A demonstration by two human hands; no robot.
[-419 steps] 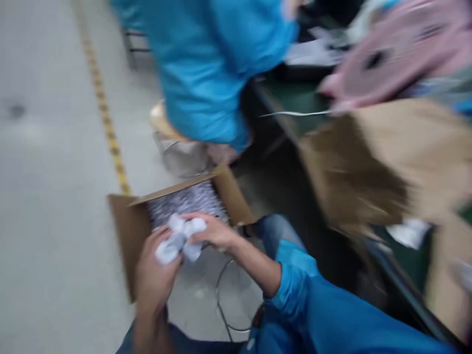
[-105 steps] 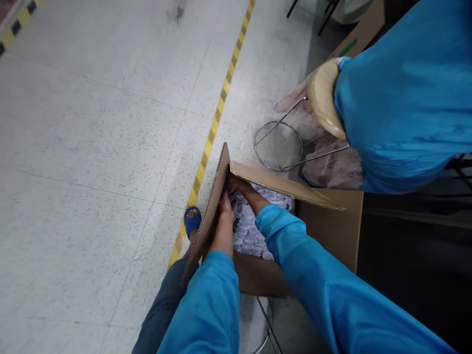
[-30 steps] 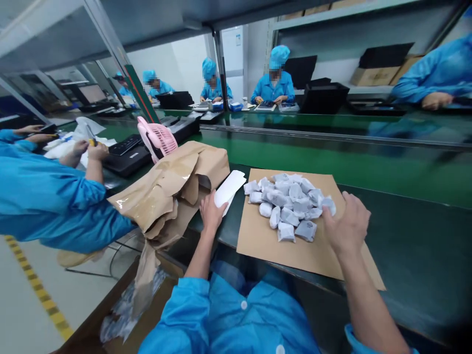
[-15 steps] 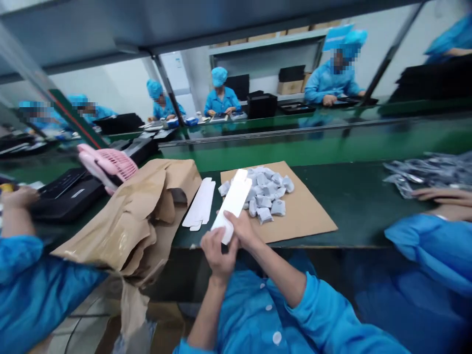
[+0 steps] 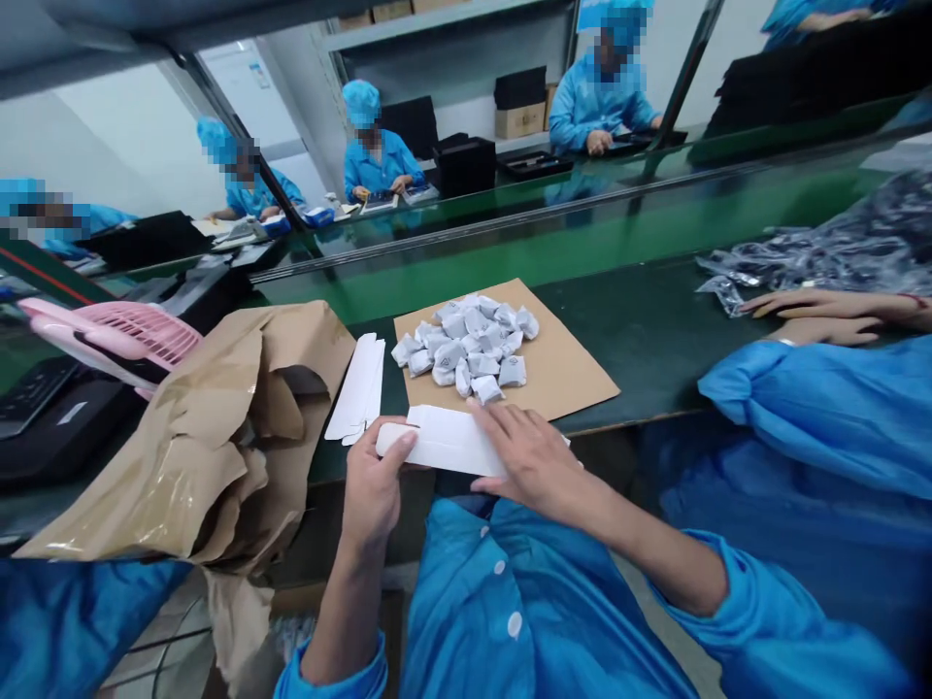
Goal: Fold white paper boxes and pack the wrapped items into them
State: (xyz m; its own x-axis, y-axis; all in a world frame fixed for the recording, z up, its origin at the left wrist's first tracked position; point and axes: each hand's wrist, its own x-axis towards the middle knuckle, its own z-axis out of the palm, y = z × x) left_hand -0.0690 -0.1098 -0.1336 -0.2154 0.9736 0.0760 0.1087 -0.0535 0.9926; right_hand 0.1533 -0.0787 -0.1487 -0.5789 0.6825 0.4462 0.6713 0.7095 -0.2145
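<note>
Since the earlier frame the white card has swung down from nearly upright and now lies almost level across our front, and we've moved our right hand from its end onto its top. Our left fingers point(image 5: 397, 442) curl around the card's left end, grasping it. Our right fingers point(image 5: 502, 427) lie extended and spread across its upper face, pressing, not clenched.

The white carton blank point(image 5: 444, 442) sits between the left hand point(image 5: 371, 485) and right hand point(image 5: 539, 461), just above the near edge of the dark green workbench point(image 5: 655, 311), creased and partly folded. Just beyond it, on the left, a second white blank point(image 5: 356, 388) lies flat on the bench. Next to that, a kraft cardboard sheet point(image 5: 560, 374) holds a heap of small foil-grey wrapped packets point(image 5: 458, 349) at centre.

Lower left, a crumpled brown paper bag point(image 5: 240, 408) spills over the bench edge, with a pink fan point(image 5: 109, 335) behind it at far left. At right, a co-worker's hand point(image 5: 822, 311) rests near a pile of clear silver pouches point(image 5: 822, 248), and that person's blue sleeve point(image 5: 815, 417) fills the lower right. Upper frame: more blue-clad workers point(image 5: 375, 141) sit at a bench across a green rail.
</note>
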